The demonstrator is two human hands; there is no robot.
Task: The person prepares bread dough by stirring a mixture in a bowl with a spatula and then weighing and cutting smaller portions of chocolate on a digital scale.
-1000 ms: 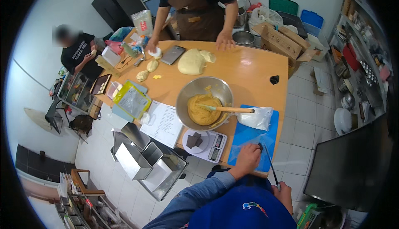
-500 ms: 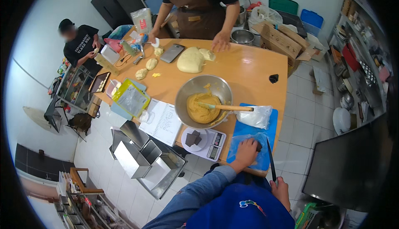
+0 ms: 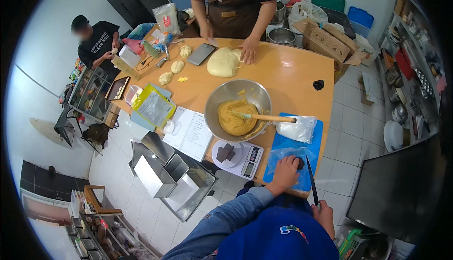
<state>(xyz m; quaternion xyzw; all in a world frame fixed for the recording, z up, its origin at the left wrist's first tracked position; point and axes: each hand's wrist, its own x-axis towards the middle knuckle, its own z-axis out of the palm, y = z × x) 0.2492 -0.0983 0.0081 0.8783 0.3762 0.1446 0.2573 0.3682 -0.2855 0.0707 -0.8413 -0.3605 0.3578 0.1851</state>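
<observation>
My left hand presses down at the blue cutting board, its fingers closed against a dark brown chocolate block on a clear plastic wrapper. The hand hides part of the block. My right hand grips the handle of a long dark-bladed knife. Its blade points away from me, beside the block at the board's right edge. Left of the board, chunks of chocolate lie on a white kitchen scale.
Beyond the scale stands a steel bowl of yellow-brown batter with a spatula. A bag of white powder lies on the board's far part. Across the table, a co-worker handles dough. Metal tins stand left, below table height.
The whole view has shifted slightly. The co-worker's hand with the scraper has moved right toward the dough, and their other hand now touches the smaller dough piece. My hands keep nearly the same pose.
</observation>
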